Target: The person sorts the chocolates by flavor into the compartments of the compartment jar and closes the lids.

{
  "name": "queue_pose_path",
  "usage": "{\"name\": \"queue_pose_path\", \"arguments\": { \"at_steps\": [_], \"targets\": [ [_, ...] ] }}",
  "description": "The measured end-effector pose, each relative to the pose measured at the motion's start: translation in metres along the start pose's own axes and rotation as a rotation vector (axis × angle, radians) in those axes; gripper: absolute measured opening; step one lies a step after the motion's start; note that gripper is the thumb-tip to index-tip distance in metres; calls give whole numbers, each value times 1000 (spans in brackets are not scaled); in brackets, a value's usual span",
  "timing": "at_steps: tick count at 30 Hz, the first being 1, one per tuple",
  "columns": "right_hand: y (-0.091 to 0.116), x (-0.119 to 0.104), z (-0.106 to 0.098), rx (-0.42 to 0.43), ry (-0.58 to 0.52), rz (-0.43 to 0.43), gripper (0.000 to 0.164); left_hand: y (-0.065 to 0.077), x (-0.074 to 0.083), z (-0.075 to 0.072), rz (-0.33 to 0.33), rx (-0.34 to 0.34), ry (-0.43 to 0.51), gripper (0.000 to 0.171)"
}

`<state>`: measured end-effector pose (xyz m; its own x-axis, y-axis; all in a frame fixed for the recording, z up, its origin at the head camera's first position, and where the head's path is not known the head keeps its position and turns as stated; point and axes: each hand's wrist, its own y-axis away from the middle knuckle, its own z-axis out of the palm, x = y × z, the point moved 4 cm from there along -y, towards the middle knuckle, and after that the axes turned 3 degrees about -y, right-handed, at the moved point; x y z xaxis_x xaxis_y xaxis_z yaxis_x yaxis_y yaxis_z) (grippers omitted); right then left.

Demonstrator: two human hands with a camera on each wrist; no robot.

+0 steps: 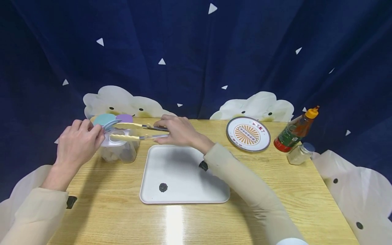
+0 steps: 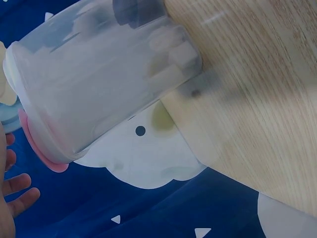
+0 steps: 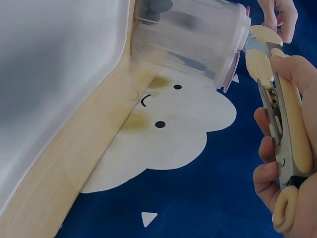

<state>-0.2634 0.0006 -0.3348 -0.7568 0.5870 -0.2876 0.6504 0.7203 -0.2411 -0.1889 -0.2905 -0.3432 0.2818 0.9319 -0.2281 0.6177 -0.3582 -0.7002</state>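
Observation:
On the left of the table stands a clear plastic container point(image 1: 119, 154) with several coloured flip lids. My left hand point(image 1: 76, 143) is at its top and pinches a raised light blue lid point(image 1: 111, 125); the exact finger contact is partly hidden. My right hand point(image 1: 180, 131) grips a pair of tongs point(image 3: 292, 124) with cream tips and metal arms. The tongs' tips are apart, level with the container's top by the uncovered opening. Pale chunks point(image 2: 181, 57) lie at the container's bottom, and something dark shows in another compartment. Nothing is visible between the tips.
A white rectangular tray point(image 1: 183, 173) lies mid-table with a small dark piece point(image 1: 163, 187) on it. Toward the back right are a patterned plate point(image 1: 248, 134), a sauce bottle point(image 1: 295, 131) and a small jar point(image 1: 300, 153). A dark blue curtain point(image 1: 183, 51) hangs behind the table.

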Motion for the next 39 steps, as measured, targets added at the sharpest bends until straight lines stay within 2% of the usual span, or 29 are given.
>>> {"name": "queue_pose_path", "arguments": {
  "at_steps": [9, 20, 30, 39],
  "targets": [
    [28, 10, -7, -1, -25, 5, 53, -1, 1, 0, 1, 14, 3, 40],
    [87, 30, -1, 7, 15, -24, 51, 0, 2, 1, 0, 0, -2, 40],
    [128, 27, 11, -87, 47, -101, 48, -1, 1, 1, 2, 26, 0, 40],
    [157, 21, 30, -154, 56, -172, 45, -1, 1, 2, -4, -1, 1, 40]
  ]
}}
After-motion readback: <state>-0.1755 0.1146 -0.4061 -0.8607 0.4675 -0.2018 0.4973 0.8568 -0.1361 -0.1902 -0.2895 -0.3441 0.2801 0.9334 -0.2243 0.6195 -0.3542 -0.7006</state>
